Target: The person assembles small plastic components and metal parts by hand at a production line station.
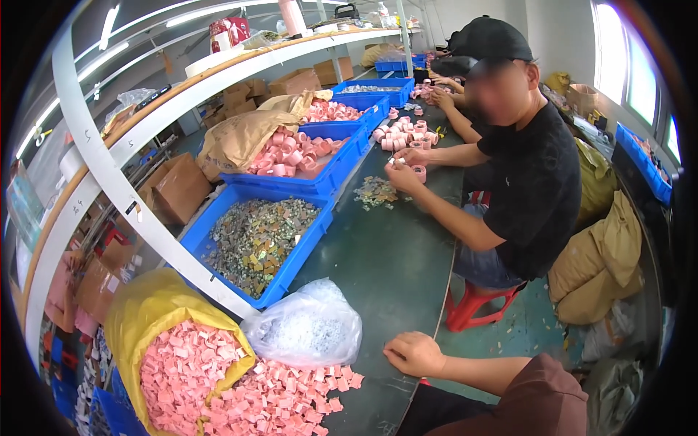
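Observation:
My right hand rests at the near edge of the dark green table, its forearm coming in from the lower right under a brown sleeve. The fingers are curled in, and nothing shows in them. My left hand is out of the picture. Nearest to the right hand are loose small pink plastic pieces, spilling from a yellow sack. Behind them lies a clear plastic bag full of tiny pale-blue bits. A blue tray beyond holds many small circuit boards.
A co-worker in a black cap sits on a red stool, both hands on a small part. Near them are pink ring-shaped parts and loose boards. A white shelf post slants down at the left. Sacks stand behind.

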Demonstrator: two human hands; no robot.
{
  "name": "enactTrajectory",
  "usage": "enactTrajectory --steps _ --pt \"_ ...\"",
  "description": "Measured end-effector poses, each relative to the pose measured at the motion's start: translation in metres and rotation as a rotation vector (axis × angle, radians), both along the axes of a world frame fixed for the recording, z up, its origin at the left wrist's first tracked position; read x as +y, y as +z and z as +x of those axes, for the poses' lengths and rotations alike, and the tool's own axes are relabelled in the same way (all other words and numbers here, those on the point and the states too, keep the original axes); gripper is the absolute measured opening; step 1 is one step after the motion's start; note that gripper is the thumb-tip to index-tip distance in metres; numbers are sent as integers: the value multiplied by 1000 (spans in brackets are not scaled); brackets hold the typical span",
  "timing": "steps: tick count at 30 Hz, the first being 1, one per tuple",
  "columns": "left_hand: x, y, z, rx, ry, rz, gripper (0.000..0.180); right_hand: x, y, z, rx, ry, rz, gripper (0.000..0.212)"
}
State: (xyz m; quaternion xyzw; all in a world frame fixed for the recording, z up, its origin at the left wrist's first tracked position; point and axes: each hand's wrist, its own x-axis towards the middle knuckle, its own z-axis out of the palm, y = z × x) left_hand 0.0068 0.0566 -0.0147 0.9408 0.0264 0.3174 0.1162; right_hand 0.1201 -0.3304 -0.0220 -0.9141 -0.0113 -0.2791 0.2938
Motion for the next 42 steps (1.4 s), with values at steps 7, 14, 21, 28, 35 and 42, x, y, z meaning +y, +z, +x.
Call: enactTrajectory --steps 7,14,21,28,35,42 --pt "1 -9 -3 -23 85 51 11 2 2 -3 1 4 -12 7" --pt "5 -7 0 33 9 41 11 0 4 -1 13 5 -27 8" --pt "11 -15 -6 113 37 28 11 -1 6 -1 -38 31 3 8" --pt "-26 38 -9 202 89 2 15 22 32 -19 -137 481 19 9" --pt "-12 8 1 220 79 -64 15 48 33 -48 24 619 138 12" --pt "9 -19 -8 183 88 -117 12 35 31 -44 -74 614 25 32"
